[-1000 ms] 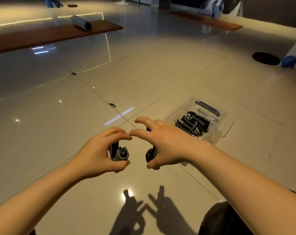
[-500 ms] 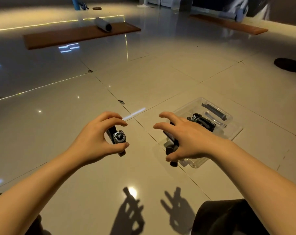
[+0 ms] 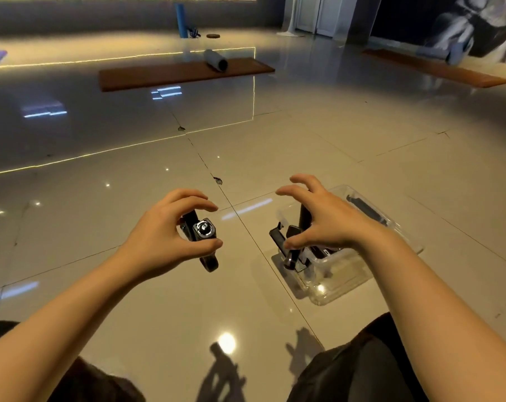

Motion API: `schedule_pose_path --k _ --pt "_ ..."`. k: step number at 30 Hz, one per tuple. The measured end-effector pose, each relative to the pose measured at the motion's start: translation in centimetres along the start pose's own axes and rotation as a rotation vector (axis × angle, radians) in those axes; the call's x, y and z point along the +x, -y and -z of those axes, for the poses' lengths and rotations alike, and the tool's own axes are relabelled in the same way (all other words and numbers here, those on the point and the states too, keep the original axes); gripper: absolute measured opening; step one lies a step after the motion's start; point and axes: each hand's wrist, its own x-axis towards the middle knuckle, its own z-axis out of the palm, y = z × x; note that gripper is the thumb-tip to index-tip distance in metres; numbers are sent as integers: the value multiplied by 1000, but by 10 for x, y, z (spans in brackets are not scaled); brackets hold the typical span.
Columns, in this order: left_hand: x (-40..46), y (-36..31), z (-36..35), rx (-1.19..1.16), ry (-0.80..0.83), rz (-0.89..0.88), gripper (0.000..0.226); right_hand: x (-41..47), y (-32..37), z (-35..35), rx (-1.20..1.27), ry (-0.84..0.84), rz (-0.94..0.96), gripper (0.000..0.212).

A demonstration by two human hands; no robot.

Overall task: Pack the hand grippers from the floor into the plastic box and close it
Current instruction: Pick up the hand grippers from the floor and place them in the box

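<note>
Hand grippers are mid-packing: left hand (image 3: 164, 236) grips one (image 3: 201, 236), right hand (image 3: 324, 219) holds another (image 3: 289, 245) over the plastic box (image 3: 347, 274), which next needs lowering in.

No readable txt, labels or nos. anywhere (gripper dial markings too blurry)

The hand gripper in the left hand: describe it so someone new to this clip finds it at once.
Start at the clear plastic box on the tiled floor, lower right. Go left across the dark tile seam to the left hand. The hand gripper it holds is outside the box and shows a silver dial facing the camera.
</note>
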Motion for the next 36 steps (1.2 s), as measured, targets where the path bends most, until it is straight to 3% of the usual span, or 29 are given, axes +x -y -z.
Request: schedule_pose_path --k 6,10,19,24,30,36 --pt "16 -2 -17 0 -148 195 35 -8 7 26 -125 -163 102 86" --pt "40 -12 -24 19 -151 123 38 -43 -11 37 -52 -246 91 83" --pt "83 4 -82 83 80 149 51 -52 -122 -32 -24 -349 -225 84" --pt "117 11 -115 106 201 148 51 -19 -159 -31 -75 -162 -237 90" --pt "158 -8 -146 76 185 155 53 20 -178 -16 -172 94 -41 92" --pt "186 -34 -175 49 149 200 52 49 -207 16 -220 238 130 93"
